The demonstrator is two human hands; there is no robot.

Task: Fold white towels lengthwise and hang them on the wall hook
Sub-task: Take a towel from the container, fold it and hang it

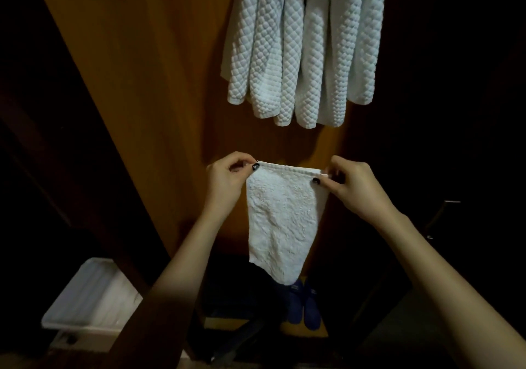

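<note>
I hold a small white towel (280,220) up in front of a wooden panel (159,84). My left hand (227,182) pinches its upper left corner and my right hand (353,186) pinches its upper right corner, so the hemmed top edge is stretched level between them. The towel hangs down and narrows toward its lower end. Above it, several white waffle-textured towels (304,47) hang in folds from the top of the view; the hook that carries them is out of frame.
A white plastic tray (85,297) lies at the lower left near the floor. A pair of blue slippers (303,304) sits on the floor below the towel. The surroundings left and right are dark; a metal handle (439,215) shows faintly at right.
</note>
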